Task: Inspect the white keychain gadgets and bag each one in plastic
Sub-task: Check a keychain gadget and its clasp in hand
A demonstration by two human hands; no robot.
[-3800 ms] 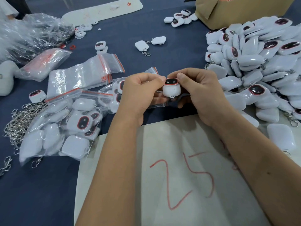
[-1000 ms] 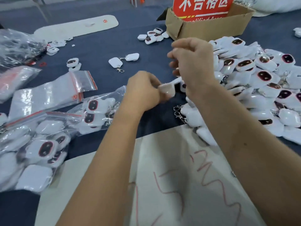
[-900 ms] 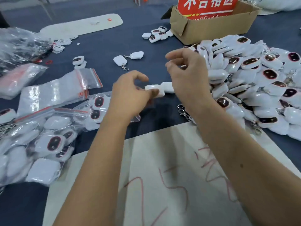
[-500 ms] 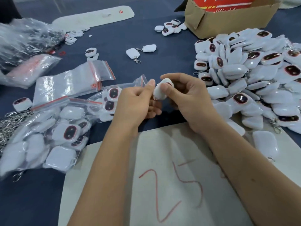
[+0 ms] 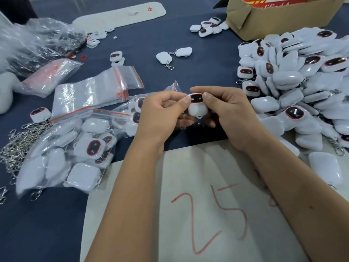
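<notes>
White, glossy and rounded, one keychain gadget (image 5: 197, 106) sits pinched between both hands above the dark blue table cloth (image 5: 47, 224), its dark red-rimmed oval screen turned up and a small metal ring showing under its lower edge. Left hand (image 5: 160, 114) grips it from the left, thumb pressed by the screen and fingers curled beneath; right hand (image 5: 230, 112) grips it from the right in the same way, thumb on the top corner. Smooth pebble-like shells form a big loose pile (image 5: 294, 86) on the right, too many to count, some face up, some showing plain backs, a few with clasps sticking out. Crinkly clear zip bags (image 5: 94, 91) with red seal strips lie to the left in a flat stack, count unclear. One filled bag (image 5: 62, 154) nearer the edge holds many gadgets; another bagged cluster is partly hidden behind the left hand. Tangled silvery chains (image 5: 17, 146) lie at the far left. Two gadgets (image 5: 172, 54) joined by a clasp rest apart beyond the hands. Pale board (image 5: 188, 214) under the forearms bears a red handwritten 25. Brown cardboard box (image 5: 273, 19) stands at the far right
</notes>
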